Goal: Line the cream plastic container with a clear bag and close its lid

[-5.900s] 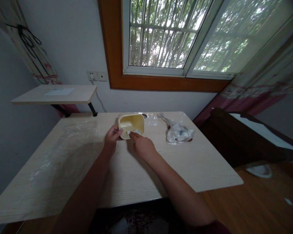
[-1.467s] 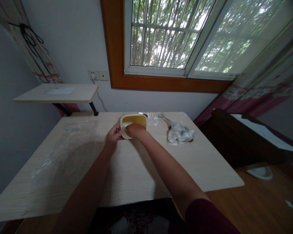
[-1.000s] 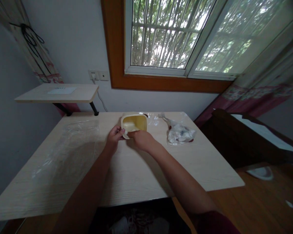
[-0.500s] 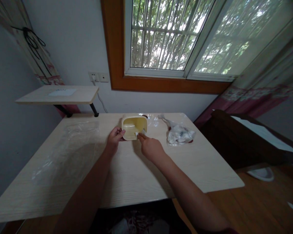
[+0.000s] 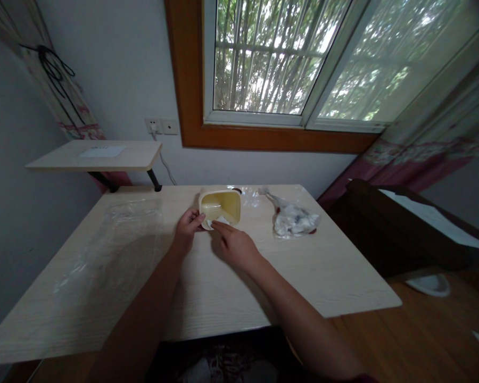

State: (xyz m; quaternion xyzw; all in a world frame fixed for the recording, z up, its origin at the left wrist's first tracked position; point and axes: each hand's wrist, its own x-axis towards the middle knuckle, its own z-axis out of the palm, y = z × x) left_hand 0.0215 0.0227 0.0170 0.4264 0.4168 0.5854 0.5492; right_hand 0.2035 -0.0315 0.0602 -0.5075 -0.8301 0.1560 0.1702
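Yellow plastic tub (image 5: 220, 207) lies long axis crosswise on the surface (image 5: 223, 303), opening upward; left hand (image 5: 189, 227) clamped on its left end; right hand (image 5: 235, 246) open, beside near rim.

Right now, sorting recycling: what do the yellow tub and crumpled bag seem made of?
The yellow tub looks like rigid moulded plastic, glossy, going by the sheen inside. The crumpled bag looks like thin clear plastic film, shiny and creased, though its contents are unclear.

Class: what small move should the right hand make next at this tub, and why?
Probably pinch the white scrap in the cream plastic tub with the right hand: its fingertips are beside the scrap, and the left hand steadies the tub.
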